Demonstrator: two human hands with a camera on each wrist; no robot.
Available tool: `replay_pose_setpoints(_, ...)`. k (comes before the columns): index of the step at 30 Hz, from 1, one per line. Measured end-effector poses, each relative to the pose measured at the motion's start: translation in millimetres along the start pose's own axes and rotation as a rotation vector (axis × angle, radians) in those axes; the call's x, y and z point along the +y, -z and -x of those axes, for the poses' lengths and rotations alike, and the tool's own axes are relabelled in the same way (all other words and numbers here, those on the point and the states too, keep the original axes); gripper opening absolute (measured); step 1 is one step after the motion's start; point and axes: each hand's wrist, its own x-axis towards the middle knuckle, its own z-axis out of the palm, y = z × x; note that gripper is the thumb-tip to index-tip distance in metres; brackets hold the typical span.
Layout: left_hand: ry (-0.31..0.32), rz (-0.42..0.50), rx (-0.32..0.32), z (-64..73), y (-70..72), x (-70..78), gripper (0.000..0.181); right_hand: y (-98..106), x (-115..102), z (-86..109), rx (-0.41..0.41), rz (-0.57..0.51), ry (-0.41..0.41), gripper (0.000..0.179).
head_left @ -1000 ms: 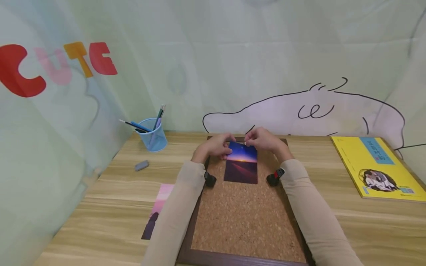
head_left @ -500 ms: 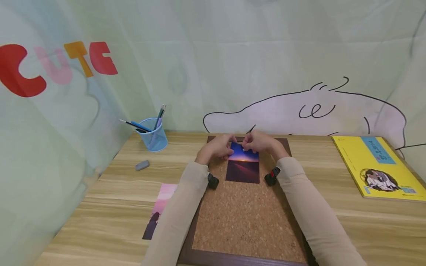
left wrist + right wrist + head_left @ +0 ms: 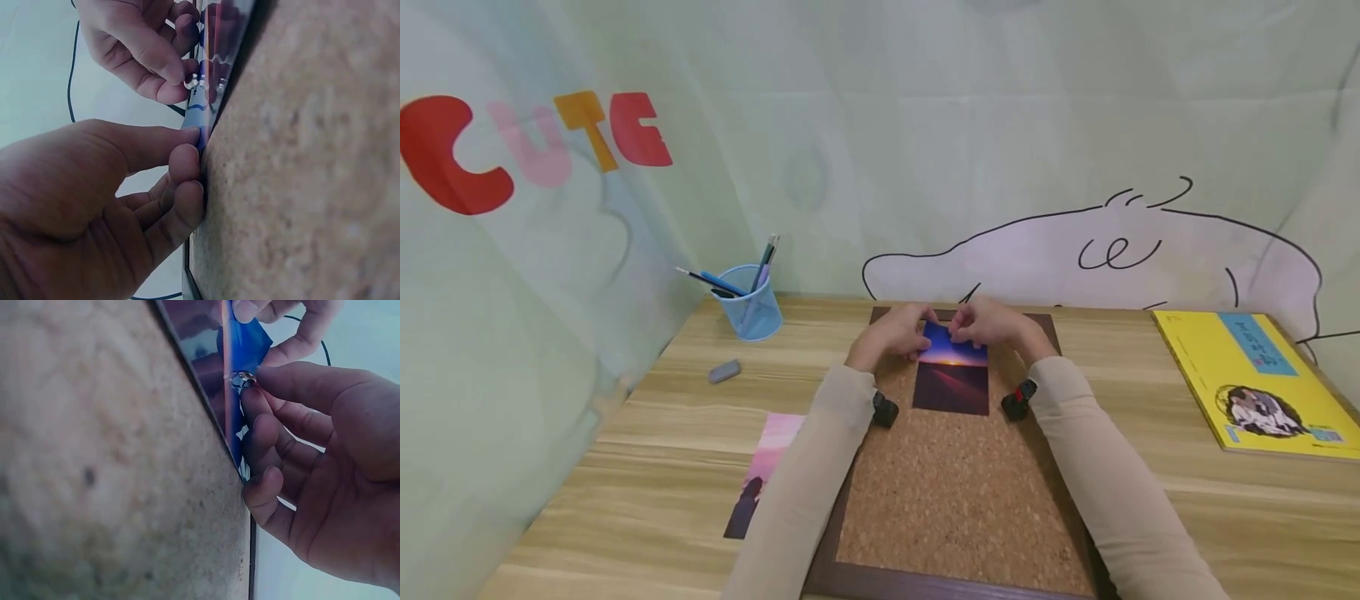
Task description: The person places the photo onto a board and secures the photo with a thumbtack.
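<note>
A sunset photo [image 3: 951, 387], blue above and dark purple below, lies on the upper part of a cork board [image 3: 962, 500] with a dark wooden frame. At its upper left corner my left hand [image 3: 895, 333] holds the photo, thumb and fingertips curled at the edge. Close by, my right hand [image 3: 992, 323] pinches a small shiny push pin [image 3: 242, 379] between thumb and index finger, right at the photo's top edge. The left wrist view shows the same silvery pin [image 3: 195, 81] against the photo's surface. Its point is hidden.
A pink photo [image 3: 769, 454] lies left of the board, partly under the left sleeve. Further back are a grey eraser [image 3: 724, 372] and a blue pen cup [image 3: 756, 317] with pens. A yellow book [image 3: 1240, 375] lies at the right. A printed curtain stands behind the table.
The right hand has brought the push pin from just above the photo's top edge down onto its upper part. The left hand stays at the corner; the head view shifts slightly.
</note>
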Motion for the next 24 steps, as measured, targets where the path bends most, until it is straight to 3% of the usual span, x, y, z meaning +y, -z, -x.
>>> replay_pose_setpoints(11,-0.003,0.013,0.004,0.1,-2.2,-1.5,0.034,-1.2,-2.2,0.4,-0.026,0.086,0.012,0.007)
replay_pose_setpoints(19,-0.010,0.027,0.018,-0.7,-3.6,0.2,0.036,0.7,-2.2,0.7,-0.011,0.078,-0.026,0.010)
replay_pose_setpoints(24,-0.008,0.028,0.019,-0.3,-2.7,0.6,0.035,1.2,-1.3,-1.3,0.000,0.111,0.010,0.010)
